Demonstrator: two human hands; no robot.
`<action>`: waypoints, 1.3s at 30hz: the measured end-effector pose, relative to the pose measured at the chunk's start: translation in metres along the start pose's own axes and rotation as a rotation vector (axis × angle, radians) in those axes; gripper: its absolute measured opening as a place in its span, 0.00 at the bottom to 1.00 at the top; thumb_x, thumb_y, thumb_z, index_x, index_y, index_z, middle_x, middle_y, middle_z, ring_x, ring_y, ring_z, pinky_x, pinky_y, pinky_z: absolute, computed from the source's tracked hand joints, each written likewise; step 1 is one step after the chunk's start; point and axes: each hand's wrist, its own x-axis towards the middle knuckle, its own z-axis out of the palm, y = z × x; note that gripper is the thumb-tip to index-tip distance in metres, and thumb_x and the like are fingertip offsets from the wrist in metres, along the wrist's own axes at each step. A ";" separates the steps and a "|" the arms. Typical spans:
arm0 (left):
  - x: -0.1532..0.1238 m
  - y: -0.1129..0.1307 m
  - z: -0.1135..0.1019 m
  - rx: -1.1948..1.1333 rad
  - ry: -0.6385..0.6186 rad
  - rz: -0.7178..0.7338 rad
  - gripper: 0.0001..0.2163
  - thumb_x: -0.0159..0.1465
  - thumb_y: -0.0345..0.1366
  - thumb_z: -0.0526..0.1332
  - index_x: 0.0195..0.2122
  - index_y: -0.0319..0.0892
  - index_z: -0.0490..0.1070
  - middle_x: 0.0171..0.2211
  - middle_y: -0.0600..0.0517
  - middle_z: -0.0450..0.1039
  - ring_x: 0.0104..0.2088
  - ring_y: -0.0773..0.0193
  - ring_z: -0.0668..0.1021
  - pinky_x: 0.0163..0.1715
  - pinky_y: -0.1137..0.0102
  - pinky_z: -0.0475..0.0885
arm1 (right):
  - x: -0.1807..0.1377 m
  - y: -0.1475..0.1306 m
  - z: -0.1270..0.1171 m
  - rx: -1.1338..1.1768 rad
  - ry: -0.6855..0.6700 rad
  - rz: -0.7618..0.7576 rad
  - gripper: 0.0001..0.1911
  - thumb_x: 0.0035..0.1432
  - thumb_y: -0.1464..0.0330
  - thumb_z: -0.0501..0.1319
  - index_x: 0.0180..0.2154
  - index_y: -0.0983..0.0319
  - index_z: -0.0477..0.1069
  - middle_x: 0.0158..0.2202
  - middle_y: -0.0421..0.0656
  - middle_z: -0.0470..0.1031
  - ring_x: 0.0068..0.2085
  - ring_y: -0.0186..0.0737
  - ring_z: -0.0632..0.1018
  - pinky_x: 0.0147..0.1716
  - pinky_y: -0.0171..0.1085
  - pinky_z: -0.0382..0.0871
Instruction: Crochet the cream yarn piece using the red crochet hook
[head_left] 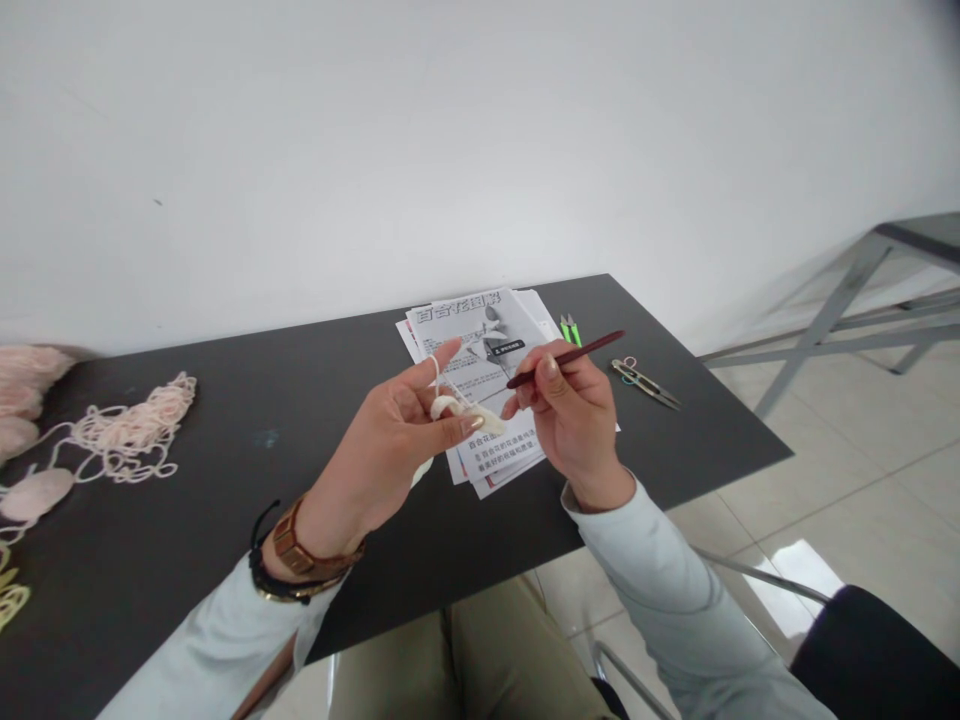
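Note:
Between the thumb and fingers of my left hand (390,440) is a small cream crochet piece (489,420). A strand of white yarn (436,372) loops over the raised index finger of that hand. My right hand (574,410) grips a dark red crochet hook (568,360) like a pen, its handle pointing up to the right. The hook's tip end is near the crochet piece; whether they touch I cannot tell. Beneath both hands lie printed sheets (450,320) with a flower picture and text.
Green-handled snips (570,330) and metal thread scissors (646,385) lie right of the sheets on the black table (300,400). Pale pink yarn (142,430) sprawls at the left, beside pink skeins (30,385) and some yellow yarn (11,600). A black chair (870,650) stands at lower right.

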 end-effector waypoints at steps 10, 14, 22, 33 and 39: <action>-0.003 0.002 0.002 0.001 0.007 -0.003 0.37 0.51 0.26 0.72 0.63 0.46 0.63 0.28 0.55 0.76 0.29 0.71 0.76 0.34 0.74 0.70 | 0.005 -0.001 0.001 0.155 0.008 0.174 0.11 0.54 0.60 0.68 0.29 0.61 0.73 0.25 0.35 0.68 0.22 0.27 0.67 0.19 0.30 0.77; -0.003 0.002 0.002 0.013 0.007 -0.005 0.37 0.51 0.27 0.72 0.62 0.45 0.64 0.28 0.55 0.76 0.29 0.71 0.75 0.34 0.73 0.70 | 0.006 -0.003 -0.001 0.147 -0.015 0.125 0.10 0.55 0.61 0.67 0.29 0.60 0.73 0.25 0.35 0.69 0.21 0.27 0.67 0.19 0.30 0.77; -0.003 0.002 0.001 0.026 0.016 -0.010 0.37 0.51 0.27 0.72 0.62 0.45 0.64 0.26 0.57 0.75 0.28 0.73 0.74 0.34 0.74 0.70 | 0.005 -0.006 -0.001 0.068 -0.042 0.024 0.09 0.58 0.61 0.65 0.30 0.59 0.73 0.26 0.35 0.69 0.21 0.27 0.67 0.20 0.32 0.77; -0.003 0.004 0.006 0.054 0.033 -0.003 0.38 0.52 0.25 0.70 0.64 0.42 0.60 0.24 0.61 0.70 0.27 0.76 0.73 0.34 0.77 0.70 | -0.005 -0.018 -0.002 -0.363 -0.114 -0.230 0.09 0.62 0.61 0.60 0.32 0.57 0.73 0.29 0.39 0.73 0.27 0.35 0.76 0.25 0.37 0.71; -0.002 0.004 0.008 0.261 0.124 0.067 0.39 0.50 0.28 0.71 0.64 0.39 0.60 0.22 0.61 0.64 0.25 0.74 0.68 0.29 0.76 0.66 | -0.007 -0.027 0.002 -0.556 -0.257 -0.381 0.06 0.63 0.67 0.59 0.35 0.56 0.74 0.28 0.42 0.73 0.30 0.40 0.74 0.30 0.41 0.69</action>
